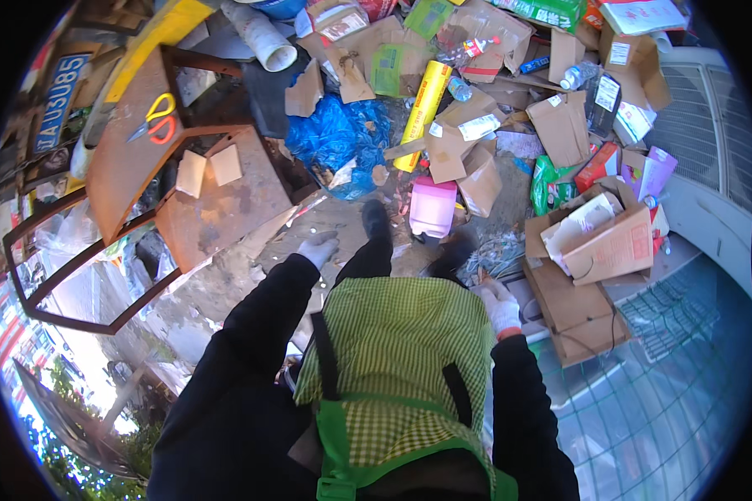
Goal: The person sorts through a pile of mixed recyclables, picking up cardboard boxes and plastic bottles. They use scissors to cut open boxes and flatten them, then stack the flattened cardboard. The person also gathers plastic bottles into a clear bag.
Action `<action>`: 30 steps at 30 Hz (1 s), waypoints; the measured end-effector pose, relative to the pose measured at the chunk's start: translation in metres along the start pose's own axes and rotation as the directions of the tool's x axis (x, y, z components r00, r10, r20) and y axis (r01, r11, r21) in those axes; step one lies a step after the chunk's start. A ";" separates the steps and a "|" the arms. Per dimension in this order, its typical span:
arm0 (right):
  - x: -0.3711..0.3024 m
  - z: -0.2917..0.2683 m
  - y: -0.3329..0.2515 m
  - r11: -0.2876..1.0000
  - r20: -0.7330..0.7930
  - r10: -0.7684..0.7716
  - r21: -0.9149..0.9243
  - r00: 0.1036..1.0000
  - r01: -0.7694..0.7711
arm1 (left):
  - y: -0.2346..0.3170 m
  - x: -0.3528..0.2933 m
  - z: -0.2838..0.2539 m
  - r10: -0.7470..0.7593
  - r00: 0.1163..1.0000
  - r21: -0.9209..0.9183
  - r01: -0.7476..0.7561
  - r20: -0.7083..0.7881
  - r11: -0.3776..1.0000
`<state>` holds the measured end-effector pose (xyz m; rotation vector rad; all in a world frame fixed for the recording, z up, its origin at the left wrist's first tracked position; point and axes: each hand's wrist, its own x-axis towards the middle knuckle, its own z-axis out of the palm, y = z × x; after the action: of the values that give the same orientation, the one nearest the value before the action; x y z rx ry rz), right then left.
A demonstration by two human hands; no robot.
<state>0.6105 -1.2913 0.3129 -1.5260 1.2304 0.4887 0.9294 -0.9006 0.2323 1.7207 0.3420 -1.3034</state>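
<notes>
My left hand [317, 248], in a white glove, hangs over the ground near the rusty metal frame with its fingers loosely stretched and nothing visible in them. My right hand [500, 306], also gloved in white, is beside a pile of flattened cardboard [581, 321]; its fingers point forward, and I see nothing held. A green checked apron [397, 334] covers my front. Ahead of my feet stands a pink plastic bin [433, 207]. Scissors [154, 118] with yellow and orange handles lie on the rusty sheet metal [221, 196], near two small cardboard pieces [190, 173].
A crumpled blue plastic bag [338, 138] and a long yellow tube [424, 115] lie ahead. Cardboard boxes [560, 129] and bottles crowd the far right. Green netting [660, 359] and a white slatted unit [698, 125] border the right. An angular rusty frame [67, 288] juts out at left.
</notes>
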 end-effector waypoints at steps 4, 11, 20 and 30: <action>0.162 0.003 -0.061 0.986 0.020 -0.133 0.107 0.991 0.131 | 0.007 0.085 0.099 -0.149 0.989 -0.018 0.149 0.004 0.989; 0.439 0.055 -0.166 0.710 -0.320 -0.032 0.660 0.947 0.247 | -0.069 0.128 0.235 -0.208 0.977 -0.162 0.198 -0.050 0.967; 0.446 0.030 -0.141 0.443 0.004 0.120 0.895 0.993 -0.057 | -0.007 0.136 0.293 -0.145 0.989 -0.396 0.135 0.005 0.908; 0.276 0.199 -0.278 0.451 0.350 -0.170 0.859 0.921 -0.244 | 0.022 0.135 0.197 -0.243 0.933 -0.474 0.093 -0.266 0.876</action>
<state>1.0171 -1.2633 0.1500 -0.4173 0.9275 0.0790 0.8776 -1.1077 0.1233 1.5097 0.9333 -0.9565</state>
